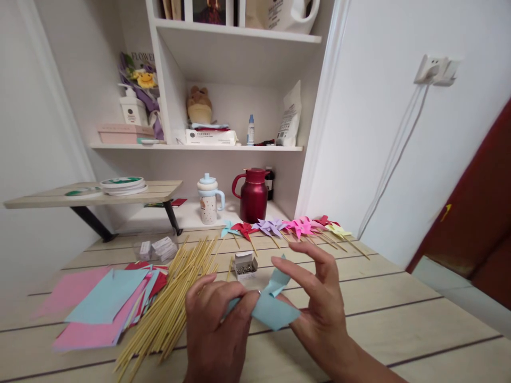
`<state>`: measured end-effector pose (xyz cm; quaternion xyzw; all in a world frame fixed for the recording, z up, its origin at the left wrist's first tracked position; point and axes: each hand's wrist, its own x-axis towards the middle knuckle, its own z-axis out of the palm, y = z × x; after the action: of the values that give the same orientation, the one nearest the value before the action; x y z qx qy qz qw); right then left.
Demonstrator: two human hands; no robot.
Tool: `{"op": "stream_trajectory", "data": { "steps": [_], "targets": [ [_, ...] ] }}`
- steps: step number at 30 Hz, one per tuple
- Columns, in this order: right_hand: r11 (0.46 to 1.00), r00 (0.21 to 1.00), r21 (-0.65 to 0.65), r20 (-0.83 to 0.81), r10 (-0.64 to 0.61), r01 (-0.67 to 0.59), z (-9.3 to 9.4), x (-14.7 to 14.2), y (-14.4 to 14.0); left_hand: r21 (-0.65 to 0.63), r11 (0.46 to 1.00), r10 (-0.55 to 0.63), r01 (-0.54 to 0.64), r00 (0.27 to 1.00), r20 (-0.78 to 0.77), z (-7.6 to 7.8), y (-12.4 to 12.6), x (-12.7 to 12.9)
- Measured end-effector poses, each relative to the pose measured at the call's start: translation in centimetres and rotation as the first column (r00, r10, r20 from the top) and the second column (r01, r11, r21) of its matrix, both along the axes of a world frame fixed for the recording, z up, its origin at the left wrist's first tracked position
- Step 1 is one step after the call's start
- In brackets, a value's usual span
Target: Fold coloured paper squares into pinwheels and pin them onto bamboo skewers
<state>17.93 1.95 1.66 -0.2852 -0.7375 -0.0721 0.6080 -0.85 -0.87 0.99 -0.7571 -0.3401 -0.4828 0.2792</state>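
I see my left hand (219, 324) pinching a light-blue paper pinwheel (275, 312) over the slatted table (399, 314), right hand (325, 306) loosely spread beside it. Loads of room rightward. Bouquet (145, 80) lettering: "FLOWE…"

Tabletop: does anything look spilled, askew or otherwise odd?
Nothing looks spilled: the metal pins sit in their open box. The sticks look askew, splayed and crossing, and the paper sheets beside them are unevenly fanned rather than squared up.

matt folded paper (275, 313); pins (245, 268) probably shiny metal
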Motion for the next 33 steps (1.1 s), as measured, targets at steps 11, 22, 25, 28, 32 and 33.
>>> {"op": "stream_trajectory", "data": {
  "steps": [11,22,25,28,32,33],
  "targets": [
    [0.991,0.977,0.098,0.202,0.072,-0.093,1.0,0.5,-0.3,0.088,0.994,0.077,-0.069,0.993,-0.093,0.3,0.1,-0.2],
    [0.972,0.969,-0.141,0.135,0.207,-0.188,0.7,-0.1,0.1,-0.149,0.989,0.012,0.005,0.994,0.11,-0.5,0.4,0.9],
    [0.914,0.971,-0.355,0.059,0.233,-0.198,0.5,-0.5,0.4,-0.292,0.954,0.016,0.07,0.96,0.281,-1.0,0.8,1.3],
    [0.82,0.967,-0.527,-0.009,0.256,-0.222,0.5,-0.6,0.6,-0.421,0.893,0.036,0.159,0.908,0.418,-1.2,1.1,1.6],
    [0.743,0.958,-0.61,-0.106,0.267,-0.275,0.6,-0.4,0.8,-0.543,0.777,0.069,0.319,0.814,0.577,-1.1,1.2,1.7],
    [0.733,0.955,-0.617,-0.123,0.271,-0.287,0.6,-0.3,0.8,-0.551,0.757,0.075,0.352,0.791,0.608,-1.1,1.3,1.7]
  ]
}}
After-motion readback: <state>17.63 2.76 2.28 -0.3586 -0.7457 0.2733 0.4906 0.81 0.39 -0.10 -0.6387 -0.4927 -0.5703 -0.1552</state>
